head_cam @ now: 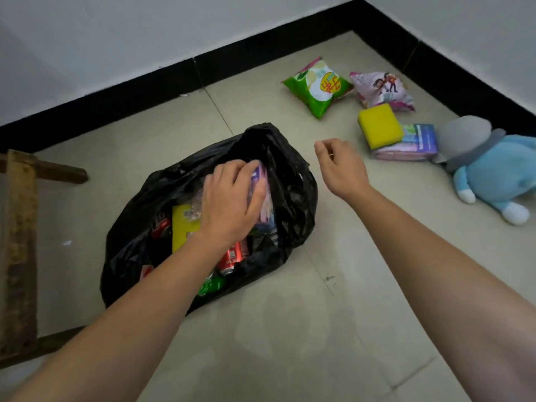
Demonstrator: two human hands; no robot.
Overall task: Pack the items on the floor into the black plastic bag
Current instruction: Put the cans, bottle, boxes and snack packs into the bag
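Inside the black plastic bag (290, 204) the left hand (232, 198) grips a soft pack of tissues (265, 206), while the right hand (339, 166), loosely curled and empty, hovers right of the bag towards the yellow sponge (378, 129), likely light, squashy, easily pinched by its sides.

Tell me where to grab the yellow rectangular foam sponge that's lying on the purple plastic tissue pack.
Pinch the yellow rectangular foam sponge across two opposite side faces, coming from above. It lies on top of the purple plastic tissue pack, so its sides stand clear and nothing covers it. The empty right hand hovers nearest.
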